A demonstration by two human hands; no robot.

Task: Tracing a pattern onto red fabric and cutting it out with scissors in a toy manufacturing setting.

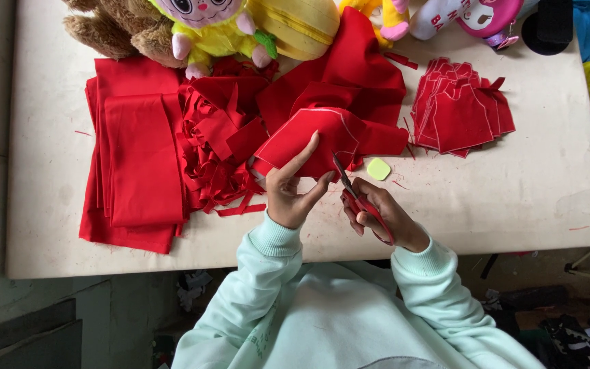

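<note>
Scissors (pixel 358 198) with red handles sit gripped in the right hand (pixel 380 215); the left hand (pixel 293 188) pinches marked red fabric (pixel 312 140) at centre. Folded cloth (pixel 138 157) left, cut pieces (pixel 460 109) upper right, plush toys (pixel 172 24) along the top.

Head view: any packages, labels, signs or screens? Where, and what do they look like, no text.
No packages, signs or screens show.
White and pink plush toy: top edge of the table, right of centre; rounded body with dark pink print on it, the only lettering in sight.
Pale yellow-green tag-like piece: flat on the table, just right of the scissors; small, rounded, blank on the side that shows.
</note>
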